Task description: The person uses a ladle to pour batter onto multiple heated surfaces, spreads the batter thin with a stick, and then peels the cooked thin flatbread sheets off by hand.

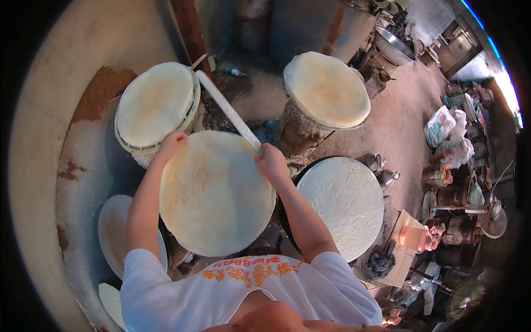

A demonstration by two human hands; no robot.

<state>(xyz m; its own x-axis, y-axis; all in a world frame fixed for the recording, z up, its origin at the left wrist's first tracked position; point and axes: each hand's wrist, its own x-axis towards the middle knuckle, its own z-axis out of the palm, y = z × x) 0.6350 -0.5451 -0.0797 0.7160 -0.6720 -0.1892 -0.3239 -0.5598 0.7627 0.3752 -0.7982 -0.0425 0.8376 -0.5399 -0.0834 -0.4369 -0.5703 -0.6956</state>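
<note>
A large, round, thin pancake (218, 193), pale with light brown patches, lies in front of my body. My left hand (173, 145) is closed on its upper left edge, fingertips pinched together. At its upper right edge, my right hand (271, 164) is closed around the near end of a long flat pale stick (228, 110). The stick points away to the upper left, its far end beside another round pancake (157, 105). Whether the right fingers also grip the pancake's edge, I cannot tell. What lies beneath the middle pancake is hidden.
Far right, a browned round sheet (327, 90) tops a drum-like stand (303, 130). A whiter, wet-looking round (342, 207) is by my right forearm. A pale disc (115, 232) leans at left, near a curved wall (41, 144). Metal kettles (387, 177) and cardboard (399, 265) sit right.
</note>
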